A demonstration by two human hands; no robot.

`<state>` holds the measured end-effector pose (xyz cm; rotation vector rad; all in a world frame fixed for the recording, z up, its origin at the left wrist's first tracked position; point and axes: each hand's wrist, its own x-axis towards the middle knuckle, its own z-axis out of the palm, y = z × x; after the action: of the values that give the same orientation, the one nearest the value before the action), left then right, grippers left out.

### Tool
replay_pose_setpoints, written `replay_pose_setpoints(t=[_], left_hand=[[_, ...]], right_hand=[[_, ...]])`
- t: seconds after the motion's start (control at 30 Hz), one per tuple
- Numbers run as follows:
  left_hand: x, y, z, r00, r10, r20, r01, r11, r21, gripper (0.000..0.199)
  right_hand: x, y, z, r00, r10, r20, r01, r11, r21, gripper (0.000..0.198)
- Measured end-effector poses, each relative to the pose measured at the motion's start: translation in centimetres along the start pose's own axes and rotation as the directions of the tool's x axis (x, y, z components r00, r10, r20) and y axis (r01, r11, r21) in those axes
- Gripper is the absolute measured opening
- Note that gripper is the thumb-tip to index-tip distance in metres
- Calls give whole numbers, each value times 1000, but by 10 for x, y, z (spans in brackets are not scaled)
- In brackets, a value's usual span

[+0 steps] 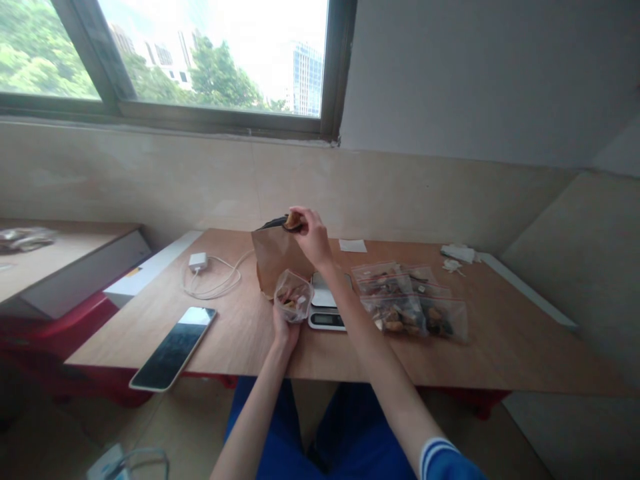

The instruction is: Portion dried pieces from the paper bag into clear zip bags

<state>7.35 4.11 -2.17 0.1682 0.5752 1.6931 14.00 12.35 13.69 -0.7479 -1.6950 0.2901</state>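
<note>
Head view shows me, watching remotely, both hands busy over the wooden table [505, 340]; the right hand [314, 237] pinches a brown-and-dark piece [293, 221] between thumb and fingers at the top of the brown paper bag [277, 257]; the left hand [287, 330] supports a small clear bag [293, 300] from below, its grip closed on the lower part, though I cannot tell how the hidden fingers lie; the clear bag's mouth gapes upward, with mixed pieces inside. I judge the step in hand to be handling single pieces between these two bags; the next move, as I read it, calls for a steady pinch and a clear bag kept upright, lest it spill. The white scale [327, 321] sits just right of the clear bag, beneath the right forearm, so I would keep that wrist high; filled zip bags [395, 320] overlap beyond it; a phone [175, 350] and a charger [198, 261] lie to the left, the charger's cable [235, 272] trailing near the paper bag, where it might snag.
</note>
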Motion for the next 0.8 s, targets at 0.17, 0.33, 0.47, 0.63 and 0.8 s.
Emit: replay_pose_setpoints(t=[0.17,0.33,0.47,0.63,0.8], left_hand=[[1,-2,-3,1000,-22,11,21,999,29,14],[2,-3,-3,999,-39,24,39,999,27,18],[2,-1,-1,999,-33,9,32,998,50,14],[1,1,0,998,-49,-37,51,997,52,14],[-1,1,0,997,-68,-32,70,996,60,15]], right_hand=[[31,17,28,998,34,56,-23,982,-189,33],[39,32,37,988,103,115,-77,974,-213,28],[39,32,29,970,79,230,-33,980,-197,22],[28,22,22,963,44,267,23,969,-244,18],[18,15,23,967,41,250,39,951,-306,17]])
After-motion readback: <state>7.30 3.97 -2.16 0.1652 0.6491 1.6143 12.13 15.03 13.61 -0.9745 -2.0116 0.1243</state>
